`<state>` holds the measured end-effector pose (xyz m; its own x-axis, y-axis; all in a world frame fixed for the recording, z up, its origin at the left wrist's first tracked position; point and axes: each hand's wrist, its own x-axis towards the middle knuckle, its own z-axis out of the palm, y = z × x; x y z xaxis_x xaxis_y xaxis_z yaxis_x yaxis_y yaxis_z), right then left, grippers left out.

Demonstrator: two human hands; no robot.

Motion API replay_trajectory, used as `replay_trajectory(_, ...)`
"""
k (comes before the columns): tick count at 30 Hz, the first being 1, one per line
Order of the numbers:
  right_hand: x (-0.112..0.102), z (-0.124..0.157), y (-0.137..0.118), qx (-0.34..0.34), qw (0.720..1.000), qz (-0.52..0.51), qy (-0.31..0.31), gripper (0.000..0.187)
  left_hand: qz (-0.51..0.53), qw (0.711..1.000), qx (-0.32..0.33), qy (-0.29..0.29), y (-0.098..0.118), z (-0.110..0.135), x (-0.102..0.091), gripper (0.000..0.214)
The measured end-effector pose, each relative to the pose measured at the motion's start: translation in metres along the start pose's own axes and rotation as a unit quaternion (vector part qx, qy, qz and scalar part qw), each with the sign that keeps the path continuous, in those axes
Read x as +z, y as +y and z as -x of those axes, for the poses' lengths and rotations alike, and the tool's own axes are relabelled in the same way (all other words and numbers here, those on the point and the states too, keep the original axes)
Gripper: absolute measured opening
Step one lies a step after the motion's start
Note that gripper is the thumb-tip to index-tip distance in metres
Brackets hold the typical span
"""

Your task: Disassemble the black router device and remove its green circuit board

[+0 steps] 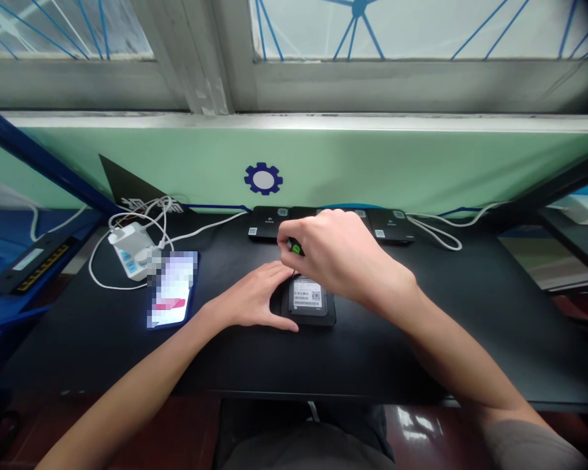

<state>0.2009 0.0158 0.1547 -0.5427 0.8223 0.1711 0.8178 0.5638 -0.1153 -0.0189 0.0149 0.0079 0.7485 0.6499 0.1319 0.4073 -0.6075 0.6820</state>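
Observation:
A small black box (310,303) with a white label on its upturned face lies on the black table (421,339) in front of me. My left hand (252,297) rests against its left edge, thumb along the front and fingers curved round the side. My right hand (333,251) hovers over the box's far end, fingers pinched on a small tool with a green and black handle (296,247). The tool's tip is hidden behind my fingers.
Two or three similar black boxes (269,224) sit in a row at the back by the green wall, with white cables. A lit phone (172,290) lies to the left beside a white power strip (130,251). A black multi-port device (34,261) lies far left.

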Motion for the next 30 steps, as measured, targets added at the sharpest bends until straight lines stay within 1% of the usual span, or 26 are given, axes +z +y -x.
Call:
replay_trajectory(5, 0.0028, 0.0006, 0.0008, 0.004, 1.000, 0.004, 0.022, 0.019, -0.015, 1.000, 0.007, 0.002, -0.0015, 0.0001, 0.0005, 0.111)
replay_trajectory(10, 0.0037, -0.0003, -0.0008, 0.005, 1.000, 0.007, 0.028, 0.015, -0.012, 1.000, 0.014, 0.005, -0.0030, 0.0008, 0.0014, 0.113)
replay_trajectory(15, 0.0039, -0.0011, -0.0023, 0.007, 0.999, 0.008, 0.033, 0.016, -0.011, 1.000, 0.012, 0.002, -0.0057, 0.0015, 0.0029, 0.117)
replay_trajectory(19, 0.0048, -0.0021, -0.0041, 0.017, 0.999, 0.008, 0.029, 0.013, -0.004, 1.000, 0.012, 0.007, -0.0041, 0.0009, 0.0021, 0.115)
replay_trajectory(20, 0.0051, -0.0023, -0.0044, 0.020, 0.999, 0.012, 0.030, 0.016, -0.002, 1.000, 0.012, 0.007, -0.0030, 0.0006, 0.0016, 0.113)
replay_trajectory(23, 0.0056, -0.0028, -0.0041, 0.027, 0.999, 0.031, 0.031, 0.037, -0.001, 1.000, 0.010, 0.004, -0.0001, -0.0005, 0.0000, 0.106)
replay_trajectory(24, 0.0057, -0.0028, -0.0035, 0.028, 0.999, 0.035, 0.030, 0.040, -0.001, 1.000, 0.008, 0.003, 0.0006, -0.0008, -0.0004, 0.104)
replay_trajectory(25, 0.0058, -0.0026, -0.0028, 0.028, 0.999, 0.037, 0.029, 0.040, -0.002, 1.000, 0.005, 0.002, 0.0009, -0.0011, -0.0007, 0.103)
replay_trajectory(29, 0.0070, -0.0015, -0.0006, 0.014, 0.999, 0.019, 0.024, 0.017, -0.009, 1.000, 0.000, -0.006, 0.0003, -0.0009, -0.0005, 0.106)
replay_trajectory(30, 0.0076, -0.0013, -0.0005, 0.009, 1.000, 0.012, 0.026, 0.015, -0.010, 1.000, 0.000, -0.007, -0.0002, -0.0006, -0.0002, 0.107)
